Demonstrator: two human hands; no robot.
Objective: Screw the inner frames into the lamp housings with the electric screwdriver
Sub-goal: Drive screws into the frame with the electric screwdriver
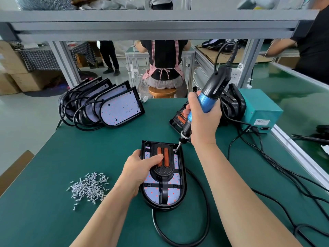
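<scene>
A green worktop (89, 139) fills the lower frame. At upper left a row of lamp housings (117, 106) leans together, cables looped around them. At right sits a teal power box (261, 107). At lower centre one lamp housing (184, 175) lies flat, its black inner frame (164, 188) seated inside. The left hand (140, 168) grips its left edge, fingers curled around it, thumb pressing on the frame. The right hand (204, 122) has its fingers clamped on the electric screwdriver (206, 102), bit tip at the frame's upper right corner. Loose screws (89, 188) lie heaped at lower left.
</scene>
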